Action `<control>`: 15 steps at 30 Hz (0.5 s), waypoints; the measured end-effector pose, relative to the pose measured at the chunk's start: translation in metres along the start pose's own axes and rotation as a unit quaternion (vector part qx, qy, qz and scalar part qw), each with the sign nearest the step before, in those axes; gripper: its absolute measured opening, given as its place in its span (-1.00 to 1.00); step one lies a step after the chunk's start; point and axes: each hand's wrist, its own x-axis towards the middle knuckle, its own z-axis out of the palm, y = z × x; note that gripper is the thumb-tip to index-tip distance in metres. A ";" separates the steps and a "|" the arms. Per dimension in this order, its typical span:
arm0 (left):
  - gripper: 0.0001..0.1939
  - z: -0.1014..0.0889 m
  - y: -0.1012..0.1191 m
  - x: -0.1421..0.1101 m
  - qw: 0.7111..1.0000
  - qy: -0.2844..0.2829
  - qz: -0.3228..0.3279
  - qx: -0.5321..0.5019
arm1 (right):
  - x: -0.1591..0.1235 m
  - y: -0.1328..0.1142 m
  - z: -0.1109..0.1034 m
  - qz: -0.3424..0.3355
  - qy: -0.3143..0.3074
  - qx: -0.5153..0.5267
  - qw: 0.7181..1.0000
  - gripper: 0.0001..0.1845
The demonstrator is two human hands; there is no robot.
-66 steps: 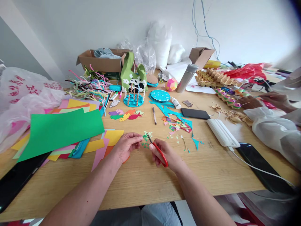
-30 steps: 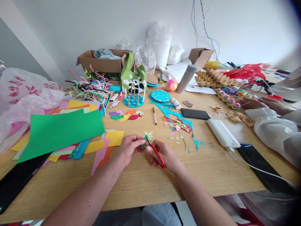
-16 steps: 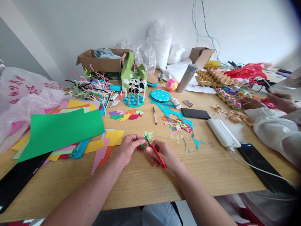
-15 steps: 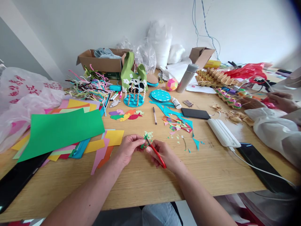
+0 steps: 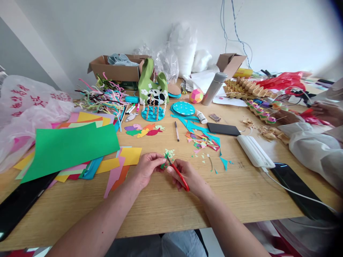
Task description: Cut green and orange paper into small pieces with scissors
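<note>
My right hand (image 5: 184,175) is closed around the red handles of a pair of scissors (image 5: 180,175). Their blades point up and left, against a small piece of green paper (image 5: 163,165). Thumb and fingers of my left hand (image 5: 150,166) pinch that green piece, which they partly cover. Just beyond my fingertips lies a little heap of pale green paper snippets (image 5: 169,152). Further back, several coloured paper fish (image 5: 144,130) lie in a cluster, and a pen (image 5: 177,131) rests to their right.
Sheets of coloured paper (image 5: 72,148) spread at left over a black device. Paper scraps (image 5: 200,140), a white power bank (image 5: 254,151) with a cable and a dark phone (image 5: 300,189) lie rightward. At the far right, another person's hand (image 5: 324,111) works near egg cartons (image 5: 246,87).
My hands and the scissors look almost unmoved. The other person's hand at the far right has shifted slightly. The view has moved a touch.
</note>
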 end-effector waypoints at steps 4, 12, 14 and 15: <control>-0.79 0.000 -0.001 0.000 1.000 -0.002 0.000 0.003 | 0.000 -0.002 0.000 0.003 0.003 -0.007 1.000 -0.45; -0.78 0.000 -0.001 0.000 1.000 0.001 -0.003 0.000 | 0.000 0.002 0.000 0.000 0.008 -0.017 1.000 -0.48; -0.77 0.000 0.000 0.000 1.000 0.002 -0.005 -0.002 | 0.000 0.002 0.000 0.004 0.010 -0.018 1.000 -0.48; -0.77 0.001 0.000 0.000 1.000 0.003 -0.007 -0.002 | 0.000 0.002 0.001 0.006 0.011 -0.019 1.000 -0.49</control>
